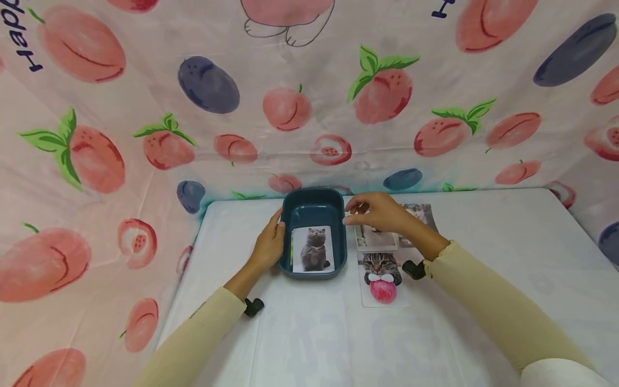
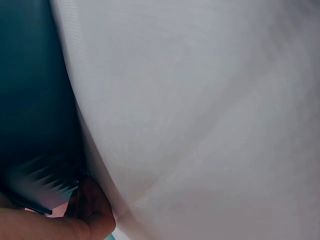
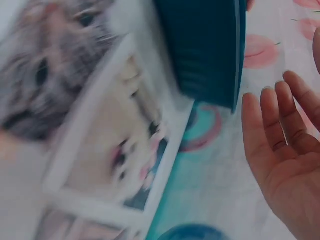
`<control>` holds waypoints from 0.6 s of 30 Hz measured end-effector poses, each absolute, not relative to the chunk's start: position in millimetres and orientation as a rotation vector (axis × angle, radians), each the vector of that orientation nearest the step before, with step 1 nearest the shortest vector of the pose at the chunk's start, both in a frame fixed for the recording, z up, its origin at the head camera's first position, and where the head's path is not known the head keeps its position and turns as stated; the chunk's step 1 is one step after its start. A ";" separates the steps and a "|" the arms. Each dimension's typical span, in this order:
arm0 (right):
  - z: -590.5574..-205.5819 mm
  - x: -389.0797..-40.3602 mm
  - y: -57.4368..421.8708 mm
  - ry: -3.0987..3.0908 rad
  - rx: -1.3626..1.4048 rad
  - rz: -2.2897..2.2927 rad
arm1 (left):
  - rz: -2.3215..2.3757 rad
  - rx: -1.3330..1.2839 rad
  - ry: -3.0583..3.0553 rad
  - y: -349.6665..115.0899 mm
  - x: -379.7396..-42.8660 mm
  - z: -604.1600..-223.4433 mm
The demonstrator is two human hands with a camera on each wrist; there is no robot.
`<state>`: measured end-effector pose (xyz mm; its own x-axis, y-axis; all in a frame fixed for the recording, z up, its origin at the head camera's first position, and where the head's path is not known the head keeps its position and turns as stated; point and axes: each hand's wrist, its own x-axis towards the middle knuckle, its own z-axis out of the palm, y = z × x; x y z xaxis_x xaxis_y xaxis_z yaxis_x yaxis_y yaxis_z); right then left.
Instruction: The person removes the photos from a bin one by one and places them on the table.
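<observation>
A dark teal plastic tray sits at the far middle of the table. Inside its near half lies a photo card of a grey cat, with a green edge showing beneath. My left hand holds the tray's left side, thumb by the rim; the left wrist view shows curled fingers at its edge. At the tray's right rim is my right hand, its fingers extended and holding nothing in the right wrist view. Under and beside it lie a tabby cat card, a white-bordered card and another photo card, partly covered.
The white-covered table ends just behind the tray. Beyond it rises a fruit-printed cloth, which also hangs along the left and right sides. Small black devices are worn at both wrists.
</observation>
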<state>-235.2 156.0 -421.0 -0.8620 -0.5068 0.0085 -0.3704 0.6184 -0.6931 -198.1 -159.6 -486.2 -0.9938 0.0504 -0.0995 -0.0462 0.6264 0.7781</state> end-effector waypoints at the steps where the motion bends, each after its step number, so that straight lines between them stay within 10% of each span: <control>1: -418.5 -238.6 150.7 2.637 -0.738 -1.074 | 1.311 0.005 2.730 -159.5 -197.8 -485.8; 18: -403.7 -290.7 67.3 2.468 -0.814 -0.925 | 1.374 0.038 2.729 -160.2 -199.3 -488.1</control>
<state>-290.7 67.3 -403.7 -0.7594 -0.6345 -0.1438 -0.3838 0.6153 -0.6885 -199.3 -160.2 -488.1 -0.9960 0.0605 -0.0652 -0.0164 0.5961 0.8028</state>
